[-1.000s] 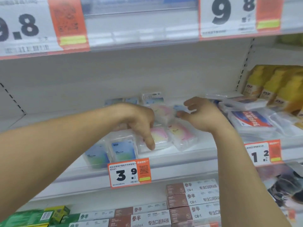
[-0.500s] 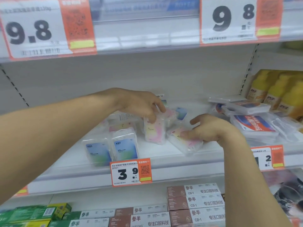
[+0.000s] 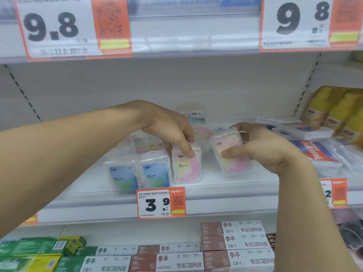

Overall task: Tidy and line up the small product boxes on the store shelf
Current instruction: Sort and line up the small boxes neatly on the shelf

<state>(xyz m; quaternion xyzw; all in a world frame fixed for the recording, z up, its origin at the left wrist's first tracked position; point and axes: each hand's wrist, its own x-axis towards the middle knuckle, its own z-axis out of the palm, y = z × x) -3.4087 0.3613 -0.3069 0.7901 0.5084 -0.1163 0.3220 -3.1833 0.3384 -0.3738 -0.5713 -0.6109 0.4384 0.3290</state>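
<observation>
Small boxes: clear glossy plastic cases over printed inserts, seen on the pink box, the tilted pink box and the blue boxes. Shelf: smooth white painted surface, probably metal, matt. Price tag: printed paper. Cartons below: matt printed cardboard. Flat packs: clear shiny plastic.

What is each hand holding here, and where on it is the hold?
The left hand grips the top of the upright pink box in the front row. The right hand holds a tilted pink box, thumb on its front face, fingers behind.
</observation>
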